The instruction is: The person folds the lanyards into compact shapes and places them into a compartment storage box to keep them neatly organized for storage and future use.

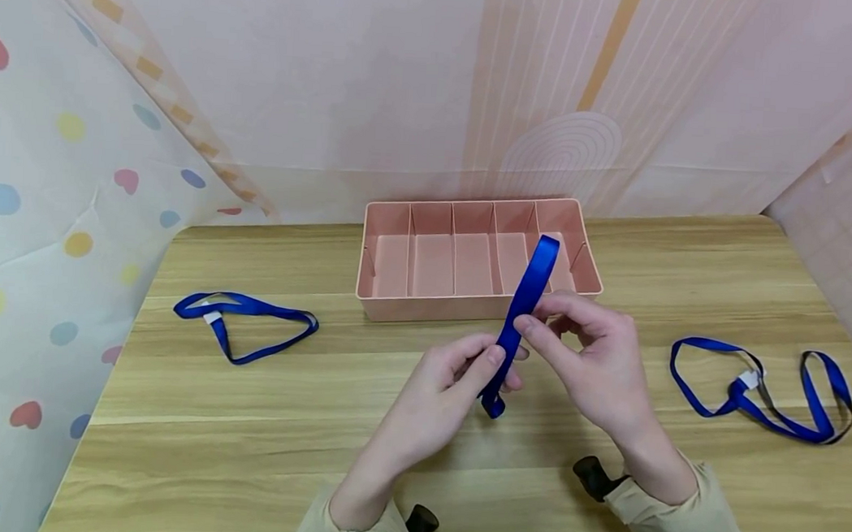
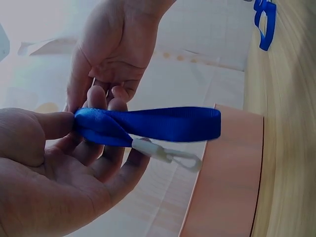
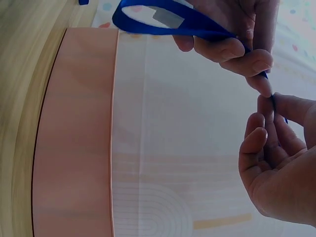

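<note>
A folded blue lanyard (image 1: 535, 282) is held up above the table, in front of the pink box. My left hand (image 1: 434, 398) pinches its lower part between thumb and fingers. Just above, my right hand (image 1: 603, 368) pinches the strap with thumb and fingertips. In the left wrist view a white plastic clip (image 2: 168, 154) hangs from the strap's looped end beside the left fingers. The right wrist view shows both hands close together, with a loop of the strap (image 3: 148, 27) sticking out past the left hand.
A pink box (image 1: 438, 309) with several compartments stands at the back of the wooden table (image 1: 238, 466). One blue lanyard (image 1: 248, 308) lies at the left, another (image 1: 790, 422) at the right. Patterned cloth (image 1: 299, 71) hangs behind and at the sides.
</note>
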